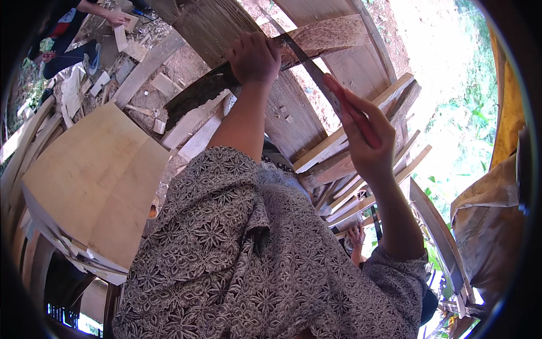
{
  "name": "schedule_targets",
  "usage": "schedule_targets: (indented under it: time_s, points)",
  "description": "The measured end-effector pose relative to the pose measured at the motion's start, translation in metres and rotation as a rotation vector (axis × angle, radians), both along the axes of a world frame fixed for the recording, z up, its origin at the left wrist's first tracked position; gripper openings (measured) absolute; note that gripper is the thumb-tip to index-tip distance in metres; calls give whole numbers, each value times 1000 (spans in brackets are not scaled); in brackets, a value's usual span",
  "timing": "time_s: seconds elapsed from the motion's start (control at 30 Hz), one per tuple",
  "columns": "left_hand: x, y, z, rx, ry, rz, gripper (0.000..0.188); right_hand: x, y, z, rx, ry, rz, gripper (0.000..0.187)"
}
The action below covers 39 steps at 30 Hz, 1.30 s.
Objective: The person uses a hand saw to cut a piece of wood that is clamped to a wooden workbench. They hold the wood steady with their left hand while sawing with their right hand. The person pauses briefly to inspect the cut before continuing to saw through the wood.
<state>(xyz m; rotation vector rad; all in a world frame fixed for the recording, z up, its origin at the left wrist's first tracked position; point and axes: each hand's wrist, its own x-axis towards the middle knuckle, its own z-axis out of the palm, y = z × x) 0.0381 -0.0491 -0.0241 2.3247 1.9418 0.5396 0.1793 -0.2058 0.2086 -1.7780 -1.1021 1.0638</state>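
Observation:
My right hand [370,133] is wrapped round the red handle of a handsaw [307,65]. The thin dark blade slants up and away to the left, lying across a curved wooden plank [336,37]. To the left of the blade, my left hand [256,58] is closed over this plank, its fingers bent round the edge. The plank is dark with a ragged edge at its left end and reddish brown at its right. Beneath it are wide boards [293,113] with sawdust and small chips on them. Whether the teeth have cut into the wood cannot be made out.
A large pale wooden panel [96,181] stands at my left, beside curved slats. Offcuts [135,51] litter the ground at the far left, where another person [70,25] handles small wood pieces. Stacked planks [361,186] and another person's hand [355,237] are at my right.

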Motion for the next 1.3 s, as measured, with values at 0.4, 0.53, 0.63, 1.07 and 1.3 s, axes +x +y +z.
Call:
schedule_targets:
  time_s: [0.4, 0.53, 0.63, 1.07, 1.3]
  points:
    - [0, 0, 10, -9, -79, 25, 27, -33, 139, -133, 246, -143, -89, 31]
    - [2, 2, 0, 132, -56, -3, 27, -35, 193, -108, -9, -350, -71, 30]
    - [9, 5, -1, 107, -14, -3, 27, -33, 218, -111, -97, -459, -71, 31]
    - [2, -1, 8, 72, 49, -8, 24, -45, 187, -113, 11, -325, -205, 28]
    - [1, 5, 0, 78, -19, -3, 20, -35, 179, -147, 188, -104, -233, 30]
